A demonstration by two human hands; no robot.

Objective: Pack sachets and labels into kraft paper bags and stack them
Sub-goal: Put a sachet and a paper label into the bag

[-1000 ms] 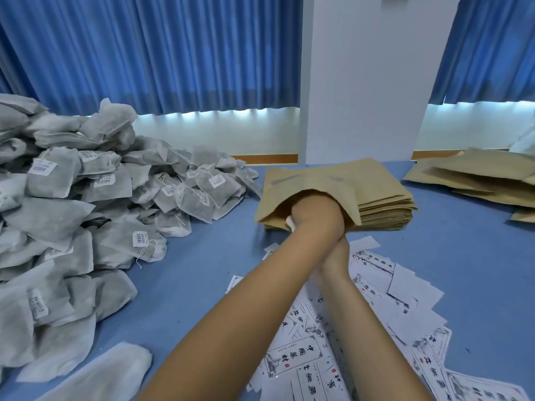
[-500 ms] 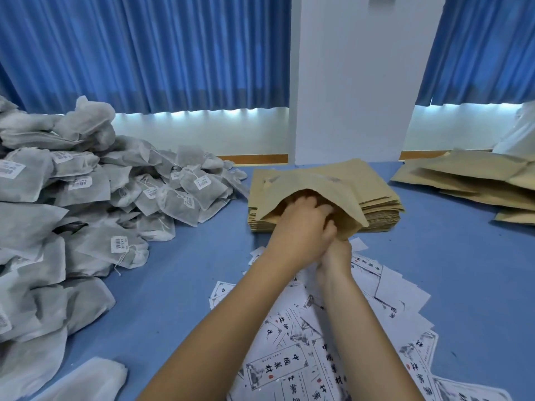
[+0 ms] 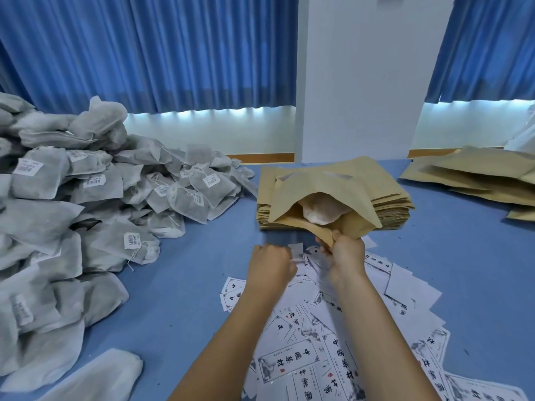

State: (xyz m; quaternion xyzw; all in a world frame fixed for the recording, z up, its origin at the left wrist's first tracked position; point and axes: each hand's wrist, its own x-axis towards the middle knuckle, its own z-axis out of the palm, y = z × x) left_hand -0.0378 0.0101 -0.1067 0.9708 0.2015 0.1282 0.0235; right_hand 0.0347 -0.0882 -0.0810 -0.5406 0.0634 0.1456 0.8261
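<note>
Your right hand (image 3: 344, 256) is gripping the lower lip of the open tan kraft paper bag (image 3: 333, 183), which is resting on the stack of flat kraft bags (image 3: 396, 212) with a white fabric sachet (image 3: 321, 211) sitting in its mouth. Your left hand (image 3: 270, 266) is curling its fingers beside a small white paper slip (image 3: 297, 250) over the scattered printed labels (image 3: 292, 363); whether it is pinching that slip, I cannot tell.

The sachet (image 3: 321, 211) sits half hidden inside the kraft bag (image 3: 318, 180).
</note>
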